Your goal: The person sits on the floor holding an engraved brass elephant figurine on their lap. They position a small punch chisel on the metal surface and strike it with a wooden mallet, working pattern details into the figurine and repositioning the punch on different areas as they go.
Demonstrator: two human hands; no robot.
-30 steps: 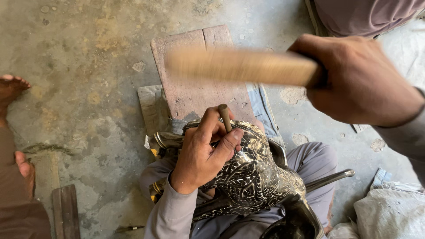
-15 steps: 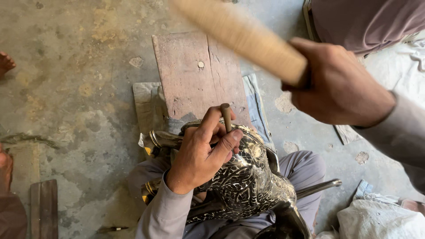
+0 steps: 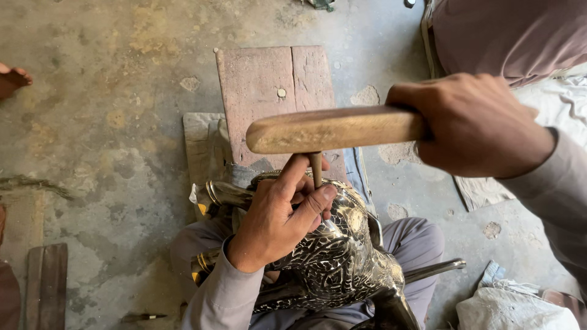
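Left hand [image 3: 278, 221] curled around a thin metal punch [image 3: 316, 169], fingers pinching its shaft, heel resting on the engraved metal vessel [image 3: 333, 260] held in the lap. Punch upright, top end touching the underside of the wooden mallet [image 3: 333, 129]; tip hidden behind the fingers, so contact point on the vessel impossible to make out. Right hand [image 3: 474, 125] closed in a fist on the mallet's far end — grip section fully covered by the fingers. Mallet lying level across the view, above the left hand.

Vessel dark with bright patterned chasing, partly masked by the left wrist and grey sleeve [image 3: 223, 299]; lower part cut off at the bottom edge, overall shape hard to read. A slim metal spout or rod [image 3: 435, 269] sticking out to one side. Grey trousers [image 3: 422, 241] under the vessel.

Beyond — a reddish wooden block [image 3: 269, 98] on the concrete floor [image 3: 110, 116], near edge hidden by the mallet. Another person's clothing [image 3: 507, 33] cropped at the top corner, toes [image 3: 13, 78] barely in at the opposite edge. White cloth [image 3: 516, 308] cut off below.
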